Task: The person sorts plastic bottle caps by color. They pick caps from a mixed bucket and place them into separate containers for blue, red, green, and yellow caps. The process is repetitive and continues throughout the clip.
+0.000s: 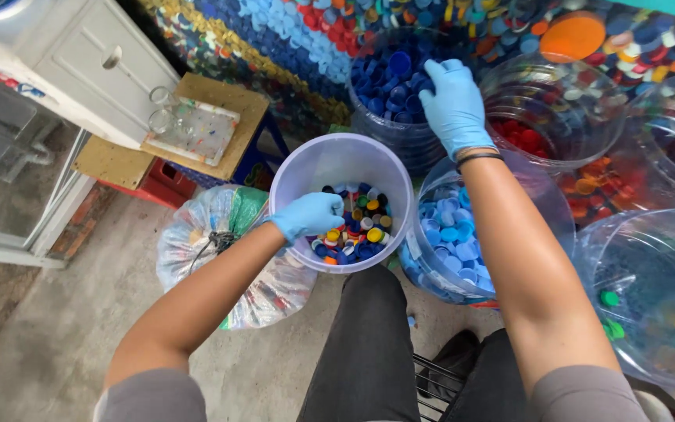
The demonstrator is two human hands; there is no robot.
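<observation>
A white plastic bucket point(336, 160) rests on my lap, holding several mixed coloured bottle caps point(357, 234). My left hand point(310, 215), in a blue glove, is inside the bucket with its fingers closed among the caps; what it holds is hidden. My right hand point(455, 105), also gloved, reaches forward over a clear jar of dark blue caps point(388, 82), fingers spread downward at its opening. A clear jar of light blue caps point(447, 250) stands just under my right forearm.
More clear jars surround me: red caps point(521, 137), orange caps point(591, 184), green and mixed caps point(650, 312). A tied plastic bag of caps point(205, 250) lies on the concrete floor at left. A cap mosaic wall point(291, 39) stands behind. A wooden stool point(220, 117) bears a tray.
</observation>
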